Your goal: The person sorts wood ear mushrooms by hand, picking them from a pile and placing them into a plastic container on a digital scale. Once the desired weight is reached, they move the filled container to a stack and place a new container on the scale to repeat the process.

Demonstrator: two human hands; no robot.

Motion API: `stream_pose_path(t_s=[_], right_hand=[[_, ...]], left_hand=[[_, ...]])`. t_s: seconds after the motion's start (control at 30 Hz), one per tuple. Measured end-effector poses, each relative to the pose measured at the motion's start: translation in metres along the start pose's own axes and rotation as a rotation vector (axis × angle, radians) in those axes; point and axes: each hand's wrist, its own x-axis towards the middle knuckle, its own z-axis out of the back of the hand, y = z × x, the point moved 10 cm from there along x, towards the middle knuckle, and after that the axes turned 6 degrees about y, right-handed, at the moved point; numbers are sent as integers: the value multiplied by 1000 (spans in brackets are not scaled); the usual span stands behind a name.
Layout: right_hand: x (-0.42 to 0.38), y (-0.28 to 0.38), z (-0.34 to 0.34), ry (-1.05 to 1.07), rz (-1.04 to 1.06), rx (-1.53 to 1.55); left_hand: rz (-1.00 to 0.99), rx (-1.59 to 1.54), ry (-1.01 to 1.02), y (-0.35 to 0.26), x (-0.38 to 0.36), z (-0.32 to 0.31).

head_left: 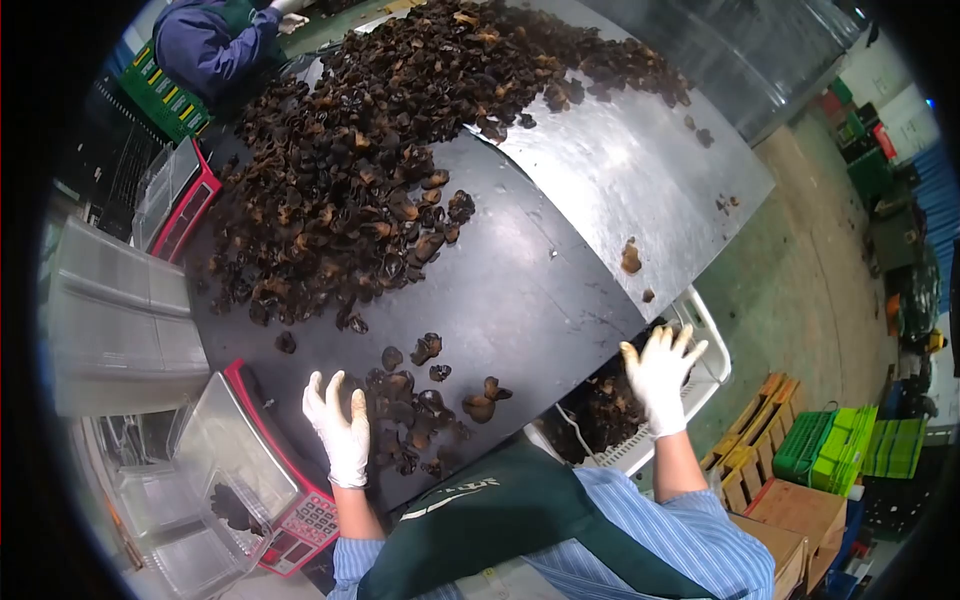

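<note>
My left hand (338, 425), in a white glove, hovers at the near left of the dark table beside a small heap of wood ear mushrooms (405, 405). Its fingers are apart and hold nothing. Over at the right, my right hand (660, 375), gloved too, spreads its fingers above the rim of a white plastic basket (712, 350). More brown wood ears (607, 412) lie inside that basket, partly hidden under the table edge. A big pile of wood ears (340, 180) covers the far left of the table.
A red-edged scale (300, 520) stands left of my left hand, with another scale (185, 205) farther up. Stacked clear bins (125, 310) line the left side. A co-worker's blue sleeve (205, 50) shows at the far left. Green crates (825, 445) and wooden pallets (750, 425) are at right.
</note>
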Motion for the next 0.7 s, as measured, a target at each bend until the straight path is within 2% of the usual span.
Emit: stream_pose_path(t_s=[0.07, 0.1, 0.17, 0.23, 0.3, 0.37, 0.43, 0.5, 0.57, 0.63, 0.7], right_hand=[[5, -22, 1, 138, -55, -48], [10, -22, 21, 6, -34, 57], [37, -17, 35, -96, 68, 335], [57, 3, 56, -415, 150, 488], [73, 27, 71, -597, 299, 629], [104, 41, 40, -566, 322, 534], [114, 46, 41, -492, 365, 737], [99, 57, 45, -557, 407, 908], [73, 64, 61, -529, 433, 852], [58, 44, 69, -365, 297, 609], [57, 16, 50, -7, 151, 310]], left_hand=[[16, -3, -11, 5, -2, 1], [14, -8, -14, 6, -2, 1], [12, -15, -16, 6, -3, 2], [10, -26, -20, 7, -3, 3], [5, -20, -23, 7, -5, 6], [4, 10, -35, 10, -8, 11], [22, 32, -39, 15, -12, 16], [52, 17, -60, 24, -18, 20], [73, 12, -99, 37, -24, 21], [114, 7, -107, 45, -29, 22], [120, 11, -118, 49, -31, 22]])
